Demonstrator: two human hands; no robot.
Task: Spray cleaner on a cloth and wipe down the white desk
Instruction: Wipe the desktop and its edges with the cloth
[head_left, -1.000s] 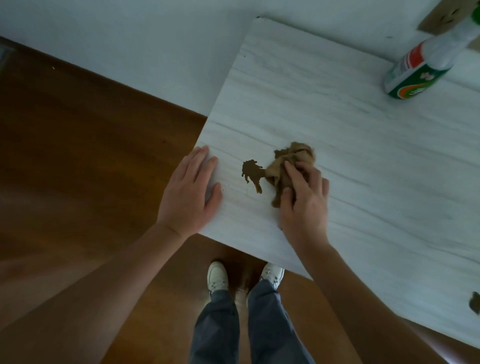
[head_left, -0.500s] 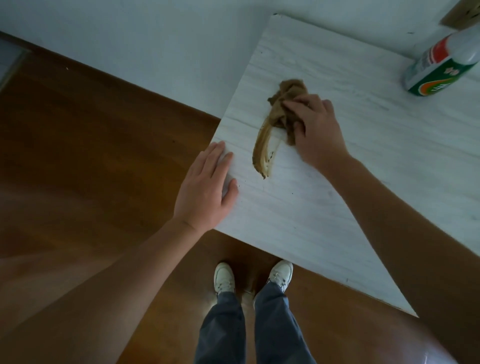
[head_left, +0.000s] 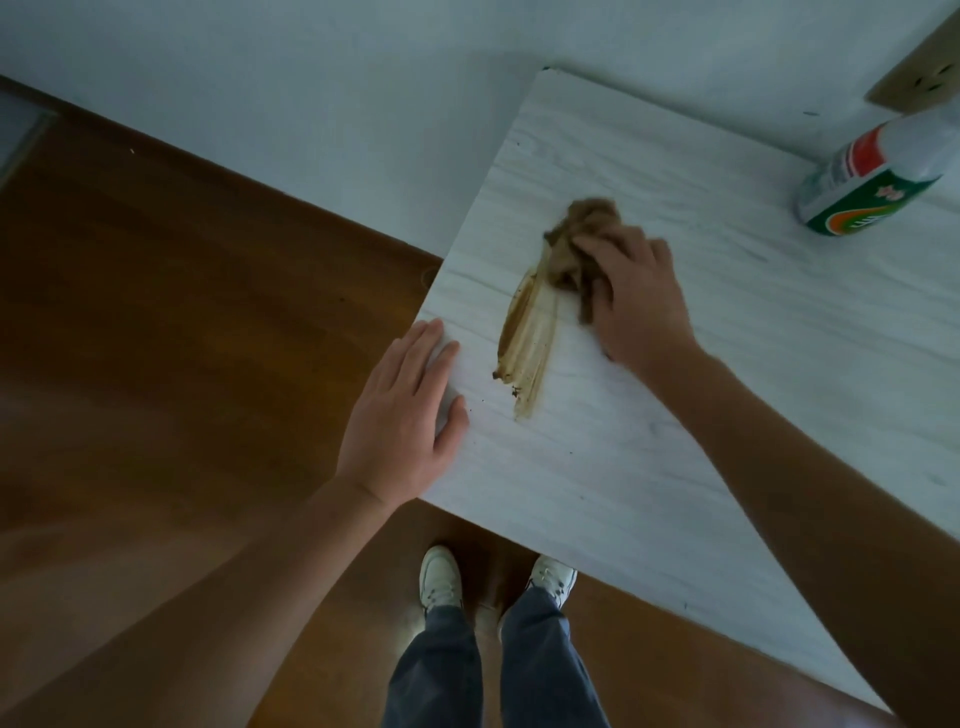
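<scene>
The white desk (head_left: 675, 467) fills the right half of the head view. My right hand (head_left: 634, 291) presses a crumpled brown cloth (head_left: 582, 234) onto the desk top, fingers closed over it. A brown smear (head_left: 527, 343) runs from the cloth toward the desk's near-left edge. My left hand (head_left: 405, 415) lies flat, fingers apart, on the desk's left corner, holding nothing. The spray cleaner bottle (head_left: 872, 176), white with a green and red label, stands at the far right of the desk, partly cut off by the frame edge.
Brown wooden floor (head_left: 182, 338) lies left of and below the desk. A pale wall (head_left: 311, 78) runs behind, with a wall socket (head_left: 919, 78) at the top right. My legs and white shoes (head_left: 493, 577) stand at the desk's near edge.
My right hand pushed the cloth away from me across a brown spot, dragging it into a long streak. My left hand stayed on the desk corner.
</scene>
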